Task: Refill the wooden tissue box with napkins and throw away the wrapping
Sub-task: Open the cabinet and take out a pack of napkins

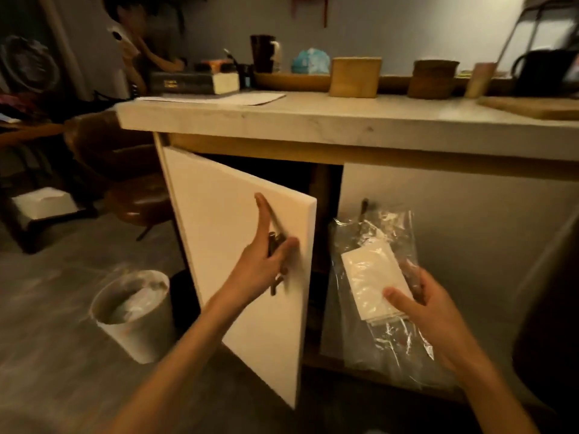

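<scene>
My right hand holds a clear plastic wrapping with a small stack of white napkins inside, in front of the shut right cabinet door. My left hand rests on the dark handle of the white left cabinet door, which stands partly open; the thumb hooks the handle while the fingers lie flat. The wooden tissue box stands on the countertop near the back. A grey waste bin with a liner sits on the floor to the left.
The counter also carries a brown woven pot, a dark mug, a wooden tray, books, papers and a black kettle. A brown stool stands left of the cabinet. A person sits in the far background.
</scene>
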